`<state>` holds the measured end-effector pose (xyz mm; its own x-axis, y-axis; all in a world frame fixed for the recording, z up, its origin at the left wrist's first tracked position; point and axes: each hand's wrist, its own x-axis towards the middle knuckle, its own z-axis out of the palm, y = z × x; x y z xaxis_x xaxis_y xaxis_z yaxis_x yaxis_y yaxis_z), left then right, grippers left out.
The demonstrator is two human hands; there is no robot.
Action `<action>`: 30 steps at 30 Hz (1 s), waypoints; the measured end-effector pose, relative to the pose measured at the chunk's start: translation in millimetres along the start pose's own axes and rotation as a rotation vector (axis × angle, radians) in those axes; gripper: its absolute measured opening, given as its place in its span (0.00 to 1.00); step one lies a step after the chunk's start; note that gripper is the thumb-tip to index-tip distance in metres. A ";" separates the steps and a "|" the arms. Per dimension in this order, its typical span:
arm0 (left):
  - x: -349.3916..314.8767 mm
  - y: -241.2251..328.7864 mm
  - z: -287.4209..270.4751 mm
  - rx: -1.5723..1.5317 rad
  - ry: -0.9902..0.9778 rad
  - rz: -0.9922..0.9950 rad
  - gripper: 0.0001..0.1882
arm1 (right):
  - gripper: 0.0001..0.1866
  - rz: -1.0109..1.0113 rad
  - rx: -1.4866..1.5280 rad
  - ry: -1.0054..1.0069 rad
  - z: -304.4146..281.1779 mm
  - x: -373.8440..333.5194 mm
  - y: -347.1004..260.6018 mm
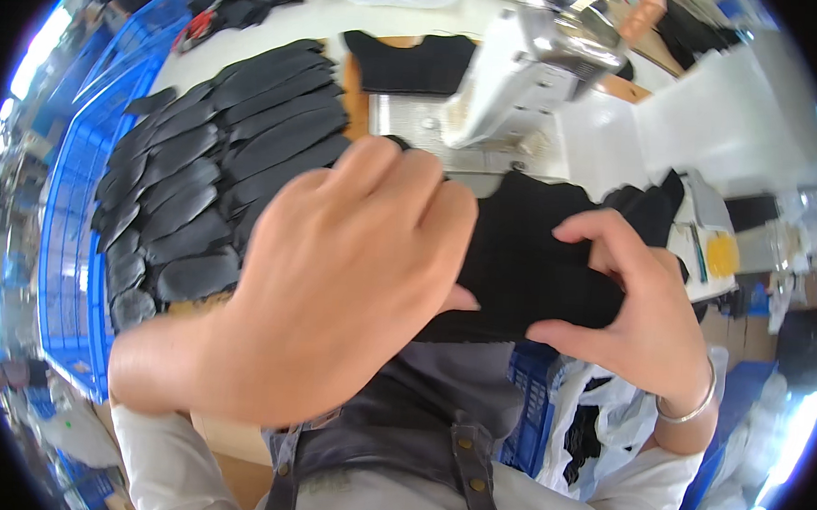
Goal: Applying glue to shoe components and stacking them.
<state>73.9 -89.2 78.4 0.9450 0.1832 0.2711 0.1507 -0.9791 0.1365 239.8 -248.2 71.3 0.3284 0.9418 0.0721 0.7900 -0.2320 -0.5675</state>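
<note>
My left hand (353,261) is large and close in the middle of the head view, its fingers curled down onto a black fabric piece (519,270). Its thumb tip pokes out on the cloth, and the fingertips are hidden behind the knuckles. At the right edge of the same cloth is my right hand (650,314), thumb and index finger spread wide, with a silver bangle on the wrist. The piece has a wavy upper edge and lies just in front of a white sewing machine (505,89).
Rows of overlapping black pieces (181,188) cover the table's left side, beside a blue crate (67,246). Another black cut piece (414,63) lies behind the machine's metal plate (402,118). Below right are a dark blue basket (528,409) and a white plastic bag (617,418).
</note>
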 end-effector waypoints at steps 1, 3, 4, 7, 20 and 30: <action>-7.6 6.1 3.9 0.083 0.123 0.037 0.22 | 0.32 -0.037 -0.026 -0.030 -0.6 2.9 -2.7; -15.9 16.1 13.8 0.000 0.110 0.172 0.33 | 0.32 -0.049 -0.057 -0.081 -2.7 5.6 -2.7; -18.1 20.2 23.4 -0.027 0.136 0.263 0.38 | 0.32 -0.053 -0.062 -0.088 -3.3 6.2 -2.5; -22.0 35.6 51.9 -0.015 -0.015 0.219 0.41 | 0.32 -0.091 -0.010 -0.063 -6.5 0.1 14.0; -26.1 36.1 63.2 0.164 0.094 0.225 0.27 | 0.17 0.161 0.397 -0.149 -26.1 -13.7 23.6; -27.6 33.2 61.7 0.110 0.046 0.270 0.38 | 0.20 0.039 0.286 0.019 -10.4 -25.2 33.2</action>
<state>70.8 -132.2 16.7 0.9415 -0.0839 0.3264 -0.0715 -0.9962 -0.0495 263.2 -282.1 59.2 0.3676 0.9281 0.0594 0.5995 -0.1877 -0.7781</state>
